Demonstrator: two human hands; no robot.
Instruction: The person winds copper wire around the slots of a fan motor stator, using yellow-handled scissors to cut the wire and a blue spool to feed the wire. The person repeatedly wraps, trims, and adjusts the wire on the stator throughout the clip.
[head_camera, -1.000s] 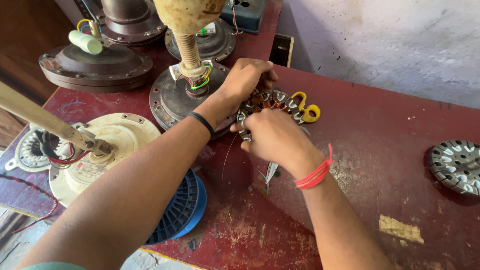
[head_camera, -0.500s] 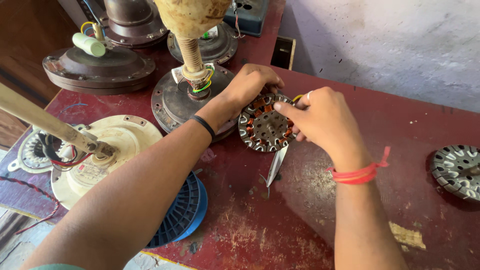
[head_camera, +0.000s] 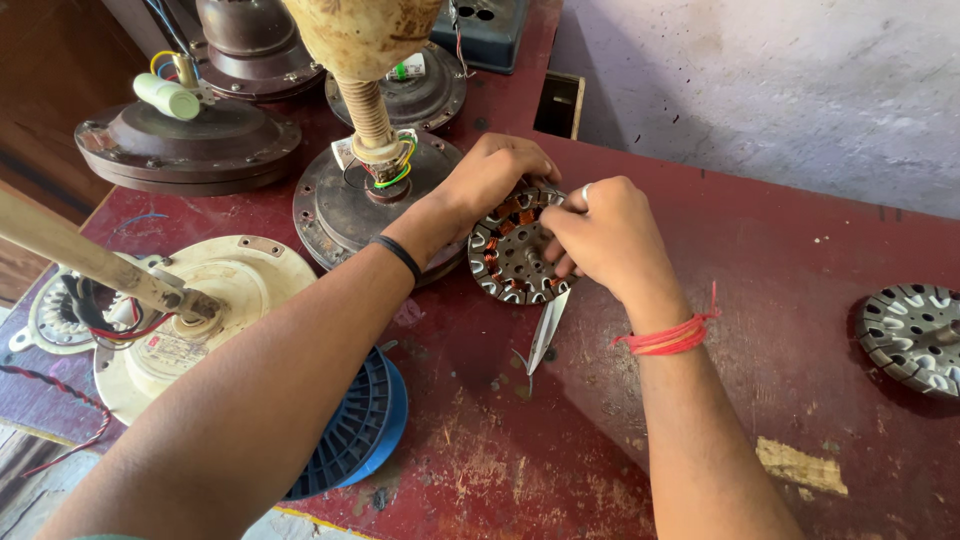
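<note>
Stator (head_camera: 508, 262) on red bench (head_camera: 800, 250), tilted on edge. Left hand (head_camera: 497, 172) grips its rim at 12 o'clock; right hand (head_camera: 605, 232), nearer, fingers pinched narrow at 3 o'clock w/ scissors (head_camera: 543, 335) hanging toward 6.

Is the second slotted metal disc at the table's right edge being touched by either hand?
No: the slotted disc lies alone at the right, while the left hand and right hand both grip the copper-wound stator.

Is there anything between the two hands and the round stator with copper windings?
Nothing visible. The left hand grips the stator at its top edge, and the right hand touches its right side directly.
</note>
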